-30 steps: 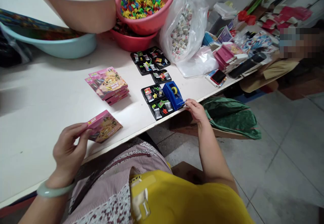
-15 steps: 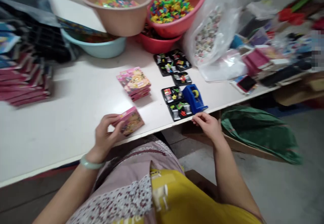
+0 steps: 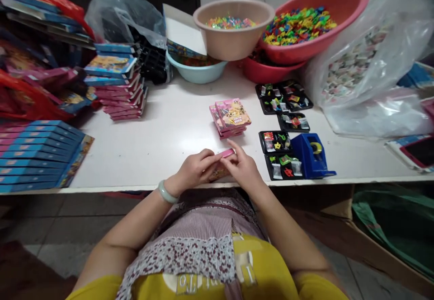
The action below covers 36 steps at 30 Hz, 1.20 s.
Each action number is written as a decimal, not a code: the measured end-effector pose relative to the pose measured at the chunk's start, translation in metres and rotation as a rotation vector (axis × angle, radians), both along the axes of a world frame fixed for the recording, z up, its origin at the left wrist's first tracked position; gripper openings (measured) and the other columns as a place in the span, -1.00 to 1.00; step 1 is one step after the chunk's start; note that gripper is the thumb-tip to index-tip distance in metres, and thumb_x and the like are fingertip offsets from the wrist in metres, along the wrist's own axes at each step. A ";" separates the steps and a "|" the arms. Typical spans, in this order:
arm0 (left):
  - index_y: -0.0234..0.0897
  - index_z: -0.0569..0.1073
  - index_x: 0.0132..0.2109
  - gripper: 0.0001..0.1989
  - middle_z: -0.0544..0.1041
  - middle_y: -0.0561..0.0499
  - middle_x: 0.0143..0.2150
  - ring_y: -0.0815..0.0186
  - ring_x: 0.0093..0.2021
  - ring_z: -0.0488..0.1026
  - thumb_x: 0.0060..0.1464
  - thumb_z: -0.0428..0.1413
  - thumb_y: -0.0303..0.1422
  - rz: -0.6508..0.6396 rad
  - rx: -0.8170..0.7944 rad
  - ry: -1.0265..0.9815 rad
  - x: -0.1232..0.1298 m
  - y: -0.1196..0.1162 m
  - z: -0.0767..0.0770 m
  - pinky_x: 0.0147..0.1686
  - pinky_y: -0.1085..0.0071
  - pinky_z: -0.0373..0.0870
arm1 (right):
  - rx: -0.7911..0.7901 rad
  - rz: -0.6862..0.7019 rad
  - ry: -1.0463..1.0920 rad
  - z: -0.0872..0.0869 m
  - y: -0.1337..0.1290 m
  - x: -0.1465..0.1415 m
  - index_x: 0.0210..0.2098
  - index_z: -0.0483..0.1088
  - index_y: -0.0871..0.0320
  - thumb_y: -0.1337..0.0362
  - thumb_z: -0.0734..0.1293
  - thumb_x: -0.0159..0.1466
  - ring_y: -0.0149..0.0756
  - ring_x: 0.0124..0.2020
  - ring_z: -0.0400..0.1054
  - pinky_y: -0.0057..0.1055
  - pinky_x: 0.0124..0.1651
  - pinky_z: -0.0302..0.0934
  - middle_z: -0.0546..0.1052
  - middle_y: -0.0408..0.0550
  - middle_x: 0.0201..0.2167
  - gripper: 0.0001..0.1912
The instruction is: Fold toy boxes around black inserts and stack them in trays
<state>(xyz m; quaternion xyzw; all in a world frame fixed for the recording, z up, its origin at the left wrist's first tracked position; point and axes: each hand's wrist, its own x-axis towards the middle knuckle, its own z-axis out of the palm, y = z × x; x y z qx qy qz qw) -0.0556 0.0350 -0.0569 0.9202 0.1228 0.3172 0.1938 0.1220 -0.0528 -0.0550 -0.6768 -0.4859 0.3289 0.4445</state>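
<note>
A small pink printed box [image 3: 220,171] stands on edge near the table's front edge, partly covered by my fingers. My left hand [image 3: 196,169] grips it from the left, fingers closed on it. From the right, my right hand [image 3: 243,168] pinches its upper pink edge, the index finger reaching past it. Whether a strip of tape lies under those fingertips I cannot make out. Just behind the hands is a short stack of similar pink boxes [image 3: 233,114]. A blue tape dispenser [image 3: 307,157] with yellowish tape stands to the right, beside black compartment trays [image 3: 271,160] of small coloured pieces.
Basins stand at the back: a beige basin [image 3: 233,42], a tilted pink basin [image 3: 352,6] of coloured pieces and a light blue basin [image 3: 203,75]. A plastic bag [image 3: 379,56] leans at right. Stacked pink boxes [image 3: 124,101] and blue boxes [image 3: 37,164] fill the left.
My right hand has left the tape dispenser and come to the box's upper edge. My left hand still holds the box. The view has swung left, showing more stacks there.
</note>
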 end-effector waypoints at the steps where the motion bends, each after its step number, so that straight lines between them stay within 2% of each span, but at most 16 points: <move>1: -0.16 0.39 0.10 -0.70 0.47 -0.05 -0.19 0.35 -0.28 0.44 0.25 0.01 -0.42 0.004 -0.063 -0.046 0.000 0.002 -0.002 -0.36 0.44 0.42 | -0.005 -0.001 -0.128 -0.001 0.000 0.003 0.19 0.35 -0.02 0.04 0.38 0.19 -0.20 -0.44 0.45 -0.27 -0.23 0.34 0.51 -0.17 -0.55 -0.42; 3: -0.20 0.46 -0.06 -0.84 0.48 -0.03 -0.22 0.37 -0.30 0.44 0.24 0.04 -0.41 0.047 -0.238 -0.138 0.002 0.007 -0.005 -0.37 0.45 0.42 | 0.010 -0.001 -0.291 -0.003 0.002 0.010 0.10 0.43 -0.03 -0.01 0.40 0.17 -0.11 -0.35 0.47 -0.20 -0.17 0.35 0.53 -0.09 -0.49 -0.47; 6: -0.24 0.46 -0.22 -0.90 0.48 0.02 -0.31 0.38 -0.34 0.43 0.20 0.13 -0.31 0.174 -0.523 -0.276 0.014 0.023 0.002 -0.38 0.45 0.41 | 0.128 0.039 -0.210 0.002 0.014 0.023 0.09 0.43 0.00 -0.03 0.35 0.21 -0.08 -0.12 0.46 -0.15 -0.02 0.36 0.56 0.03 -0.16 -0.50; 9: -0.23 0.45 -0.15 -0.76 0.51 -0.01 -0.23 0.34 -0.26 0.46 0.15 0.18 -0.17 0.191 -0.729 -0.359 0.038 0.052 0.022 -0.30 0.44 0.44 | 0.213 0.022 0.022 0.015 0.046 0.047 0.15 0.37 0.05 -0.04 0.31 0.25 -0.12 0.02 0.43 -0.19 0.07 0.35 0.51 0.04 0.05 -0.46; 12: -0.22 0.38 0.02 -0.62 0.49 -0.06 -0.11 0.30 -0.15 0.47 0.14 0.16 -0.13 0.154 -0.837 -0.400 0.065 0.095 0.039 -0.19 0.39 0.47 | 0.205 -0.078 0.115 0.027 0.091 0.080 0.13 0.37 0.09 -0.04 0.32 0.21 -0.10 -0.01 0.45 -0.16 0.04 0.37 0.54 0.05 0.02 -0.44; 14: -0.26 0.35 0.02 -0.64 0.48 -0.08 -0.10 0.30 -0.16 0.48 0.14 0.16 -0.19 0.218 -0.841 -0.386 0.077 0.129 0.045 -0.16 0.36 0.47 | 0.162 -0.108 0.098 0.027 0.118 0.099 0.07 0.41 0.10 -0.02 0.33 0.18 -0.07 -0.06 0.47 -0.10 0.02 0.38 0.57 0.05 -0.06 -0.47; 17: -0.32 0.39 -0.06 -0.75 0.50 -0.11 -0.12 0.28 -0.19 0.49 0.13 0.14 -0.31 0.443 -0.722 -0.266 0.081 0.188 0.048 -0.14 0.31 0.46 | 0.052 -0.127 -0.051 0.015 0.138 0.114 -0.05 0.48 0.15 0.02 0.38 0.08 0.05 0.02 0.43 0.04 0.14 0.28 0.57 0.12 -0.07 -0.50; 19: -0.34 0.43 -0.11 -0.80 0.51 -0.15 -0.11 0.23 -0.15 0.49 0.09 0.15 -0.39 0.573 -0.618 -0.205 0.076 0.231 0.052 -0.08 0.26 0.45 | -0.032 -0.120 -0.117 0.004 0.137 0.116 -0.03 0.49 0.15 0.01 0.40 0.05 0.11 0.10 0.39 0.06 0.21 0.22 0.54 0.17 0.01 -0.45; 22: -0.35 0.47 -0.14 -0.77 0.48 -0.20 -0.01 0.12 0.01 0.45 -0.01 0.18 -0.50 0.676 -0.515 -0.204 0.070 0.297 0.064 0.11 0.19 0.34 | -0.111 -0.020 -0.057 -0.006 0.127 0.114 0.11 0.42 0.07 -0.09 0.32 0.12 0.05 0.13 0.40 -0.02 0.19 0.27 0.51 0.10 0.10 -0.36; 25: -0.37 0.46 -0.05 -0.66 0.41 -0.27 0.12 0.01 0.21 0.31 -0.04 0.20 -0.54 0.775 -0.453 -0.222 0.071 0.361 0.078 0.27 0.14 0.15 | -0.201 -0.005 -0.039 -0.006 0.120 0.112 0.23 0.31 0.14 -0.19 0.25 0.13 0.05 0.18 0.36 -0.06 0.23 0.25 0.44 0.12 0.20 -0.21; 28: -0.45 0.37 0.08 -0.56 0.34 -0.40 0.19 -0.13 0.32 0.18 0.03 0.19 -0.49 0.898 -0.457 -0.249 0.083 0.415 0.082 0.30 0.00 0.04 | -0.258 -0.049 -0.055 -0.006 0.117 0.112 0.28 0.26 0.14 -0.24 0.23 0.12 0.04 0.23 0.32 -0.12 0.28 0.21 0.38 0.11 0.25 -0.13; 30: -0.50 0.32 0.10 -0.54 0.34 -0.47 0.18 -0.20 0.31 0.19 0.07 0.19 -0.46 0.965 -0.487 -0.261 0.092 0.442 0.079 0.26 -0.09 0.06 | -0.280 -0.067 -0.042 -0.009 0.115 0.112 0.28 0.27 0.08 -0.24 0.23 0.12 0.01 0.24 0.31 -0.17 0.26 0.23 0.38 0.05 0.26 -0.15; 32: -0.52 0.33 0.07 -0.60 0.38 -0.47 0.14 -0.21 0.27 0.26 0.09 0.17 -0.47 1.005 -0.514 -0.269 0.099 0.459 0.072 0.22 -0.09 0.11 | -0.309 -0.082 -0.006 -0.013 0.113 0.111 0.29 0.26 0.03 -0.23 0.25 0.13 -0.01 0.23 0.33 -0.21 0.21 0.30 0.39 0.01 0.25 -0.17; 34: -0.52 0.36 0.02 -0.74 0.41 -0.40 0.10 -0.10 0.26 0.30 0.20 0.05 -0.49 1.029 -0.516 -0.286 0.102 0.468 0.067 0.23 -0.01 0.11 | -0.324 -0.113 0.048 -0.015 0.110 0.110 0.30 0.25 0.02 -0.23 0.26 0.14 -0.01 0.21 0.35 -0.24 0.16 0.35 0.41 0.00 0.23 -0.17; 36: -0.52 0.36 0.04 -0.74 0.39 -0.34 0.12 0.01 0.28 0.28 0.28 -0.10 -0.52 1.049 -0.490 -0.309 0.100 0.470 0.070 0.26 0.06 0.08 | -0.326 -0.150 0.099 -0.015 0.107 0.108 0.31 0.23 0.05 -0.23 0.26 0.14 0.00 0.19 0.37 -0.25 0.14 0.36 0.41 0.02 0.23 -0.16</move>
